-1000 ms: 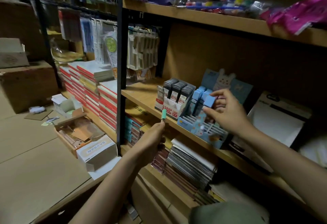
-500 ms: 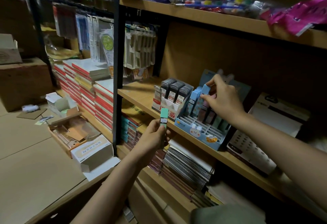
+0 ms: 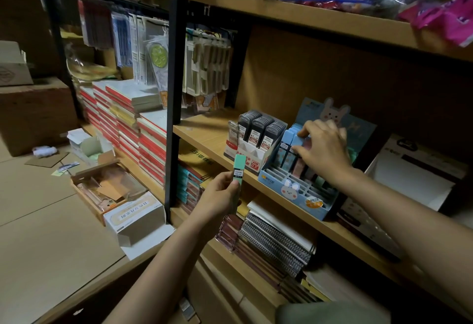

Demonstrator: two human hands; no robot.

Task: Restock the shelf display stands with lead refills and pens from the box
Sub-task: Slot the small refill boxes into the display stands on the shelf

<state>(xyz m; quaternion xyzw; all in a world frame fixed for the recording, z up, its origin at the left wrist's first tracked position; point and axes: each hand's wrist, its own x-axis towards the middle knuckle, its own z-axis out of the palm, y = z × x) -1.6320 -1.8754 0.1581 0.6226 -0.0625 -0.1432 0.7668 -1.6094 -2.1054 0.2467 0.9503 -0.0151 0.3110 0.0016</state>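
Upright, mint lead refill (image 3: 239, 170) pinched in left hand (image 3: 222, 197) off shelf (image 3: 204, 137) front edge, right hand (image 3: 323, 150) gripping blue refill (image 3: 297, 142) standing in rabbit display stand (image 3: 294, 190).

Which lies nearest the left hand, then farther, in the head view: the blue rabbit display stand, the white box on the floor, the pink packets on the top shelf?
1. Blue rabbit display stand, just right of the left hand.
2. White box, on the floor, lower left.
3. Pink packets, top shelf, far right.

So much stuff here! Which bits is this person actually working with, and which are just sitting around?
In use:
green lead case, held in the left hand
blue rabbit stand, right hand among its cases
red and white stand

Just lying about:
red notebook stacks
spiral notebooks
open boxes on floor
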